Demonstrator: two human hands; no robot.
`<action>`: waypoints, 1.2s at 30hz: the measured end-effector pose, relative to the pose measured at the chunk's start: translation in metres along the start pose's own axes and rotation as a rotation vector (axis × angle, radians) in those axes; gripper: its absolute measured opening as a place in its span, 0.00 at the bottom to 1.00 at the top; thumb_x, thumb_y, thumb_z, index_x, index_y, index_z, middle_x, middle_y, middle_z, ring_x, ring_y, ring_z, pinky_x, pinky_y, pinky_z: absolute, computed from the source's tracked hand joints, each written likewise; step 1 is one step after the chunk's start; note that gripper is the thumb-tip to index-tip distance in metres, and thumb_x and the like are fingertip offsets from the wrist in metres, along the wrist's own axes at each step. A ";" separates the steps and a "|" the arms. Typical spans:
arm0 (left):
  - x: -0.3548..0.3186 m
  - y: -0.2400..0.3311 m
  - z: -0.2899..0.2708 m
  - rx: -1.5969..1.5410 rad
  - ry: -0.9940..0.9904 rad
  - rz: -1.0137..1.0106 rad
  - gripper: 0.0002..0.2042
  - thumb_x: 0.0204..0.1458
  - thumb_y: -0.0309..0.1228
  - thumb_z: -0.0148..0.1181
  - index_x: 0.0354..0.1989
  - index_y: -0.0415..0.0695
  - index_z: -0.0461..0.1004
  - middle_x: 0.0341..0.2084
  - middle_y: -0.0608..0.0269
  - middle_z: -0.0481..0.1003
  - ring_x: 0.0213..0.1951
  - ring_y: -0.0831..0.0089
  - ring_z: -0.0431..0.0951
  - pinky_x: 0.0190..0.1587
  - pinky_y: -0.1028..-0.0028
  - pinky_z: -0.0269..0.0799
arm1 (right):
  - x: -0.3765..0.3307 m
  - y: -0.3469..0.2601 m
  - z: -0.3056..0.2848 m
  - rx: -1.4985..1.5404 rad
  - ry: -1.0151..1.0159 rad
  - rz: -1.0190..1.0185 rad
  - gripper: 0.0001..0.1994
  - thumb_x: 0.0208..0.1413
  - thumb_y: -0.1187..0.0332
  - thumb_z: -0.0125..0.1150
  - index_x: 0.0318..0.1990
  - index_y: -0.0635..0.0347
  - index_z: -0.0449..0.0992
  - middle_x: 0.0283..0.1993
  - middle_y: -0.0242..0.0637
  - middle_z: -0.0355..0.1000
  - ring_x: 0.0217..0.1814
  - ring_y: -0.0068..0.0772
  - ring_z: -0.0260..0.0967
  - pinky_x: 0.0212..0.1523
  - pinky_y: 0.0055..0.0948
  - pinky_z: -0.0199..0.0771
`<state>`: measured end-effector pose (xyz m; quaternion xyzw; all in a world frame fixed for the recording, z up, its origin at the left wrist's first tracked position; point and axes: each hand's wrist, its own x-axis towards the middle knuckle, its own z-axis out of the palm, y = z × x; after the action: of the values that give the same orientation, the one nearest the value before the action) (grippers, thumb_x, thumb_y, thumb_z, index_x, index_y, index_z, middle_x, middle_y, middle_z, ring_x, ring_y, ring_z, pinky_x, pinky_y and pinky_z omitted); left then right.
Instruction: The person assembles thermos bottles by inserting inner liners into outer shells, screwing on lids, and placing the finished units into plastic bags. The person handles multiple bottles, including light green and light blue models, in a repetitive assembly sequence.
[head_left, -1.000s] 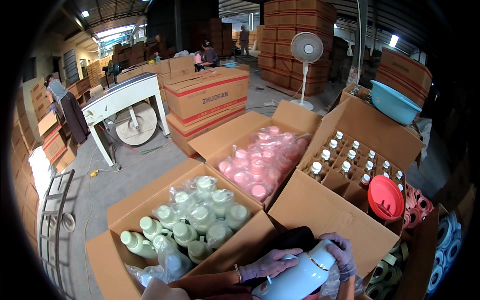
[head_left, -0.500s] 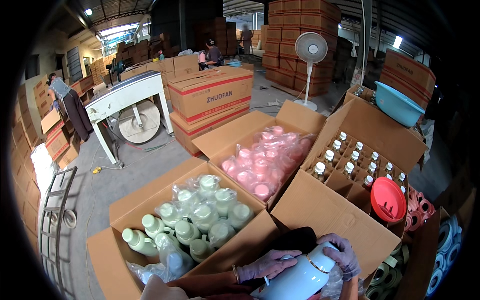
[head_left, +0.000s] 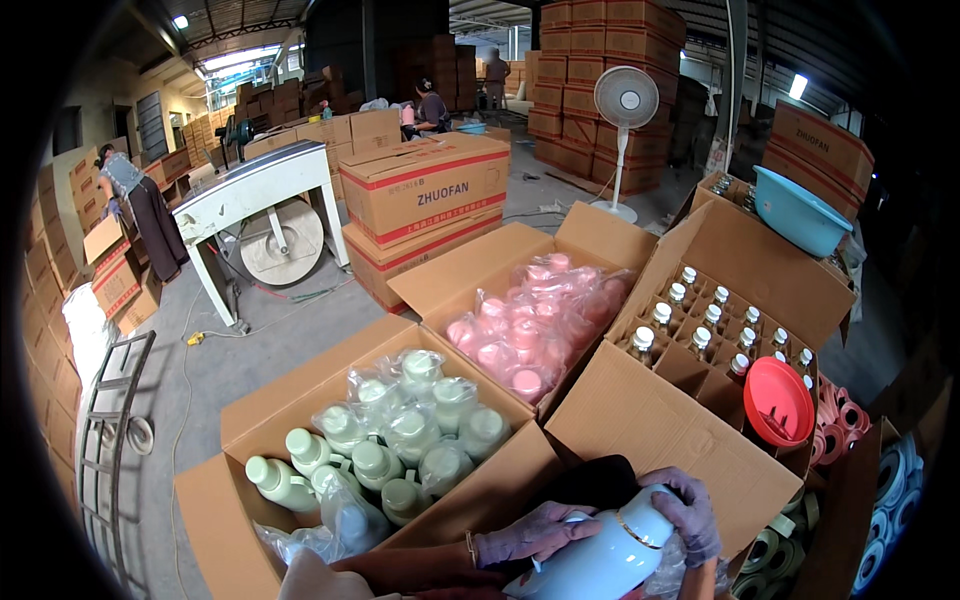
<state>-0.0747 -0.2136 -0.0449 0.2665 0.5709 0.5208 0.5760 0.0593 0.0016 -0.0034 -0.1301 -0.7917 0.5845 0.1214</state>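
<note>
Our flask [head_left: 605, 558] has barely shifted since a second ago, and both gloved hands stay on it at the lower edge. Our left hand [head_left: 530, 535] wraps its side, fingers curled; our right hand [head_left: 688, 512] cups its top. Beyond sit boxes of green bottles [head_left: 400, 440] and pink bottles [head_left: 530, 325].
</note>
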 end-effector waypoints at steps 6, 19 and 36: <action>0.024 -0.036 0.006 -0.005 0.150 0.111 0.21 0.60 0.46 0.59 0.53 0.44 0.72 0.16 0.77 0.64 0.12 0.87 0.59 0.15 0.81 0.52 | 0.008 -0.005 -0.003 0.003 -0.002 -0.086 0.16 0.47 0.66 0.58 0.42 0.66 0.78 0.40 0.38 0.75 0.43 0.29 0.72 0.49 0.27 0.69; 0.038 -0.055 -0.014 -0.028 0.066 0.062 0.15 0.64 0.45 0.51 0.39 0.46 0.74 0.14 0.74 0.66 0.14 0.85 0.65 0.16 0.81 0.57 | 0.026 0.065 0.010 0.108 0.035 0.162 0.14 0.55 0.66 0.60 0.45 0.66 0.80 0.38 0.34 0.76 0.41 0.23 0.71 0.46 0.24 0.70; 0.034 -0.061 -0.019 -0.087 0.097 0.063 0.25 0.62 0.44 0.55 0.61 0.39 0.67 0.16 0.72 0.67 0.15 0.84 0.65 0.18 0.80 0.58 | 0.027 0.061 0.016 0.093 0.075 0.140 0.13 0.56 0.67 0.59 0.43 0.66 0.80 0.37 0.34 0.77 0.40 0.24 0.71 0.45 0.24 0.70</action>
<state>-0.0807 -0.2078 -0.1165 0.2337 0.5663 0.5752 0.5421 0.0328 0.0140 -0.0649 -0.2011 -0.7476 0.6223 0.1155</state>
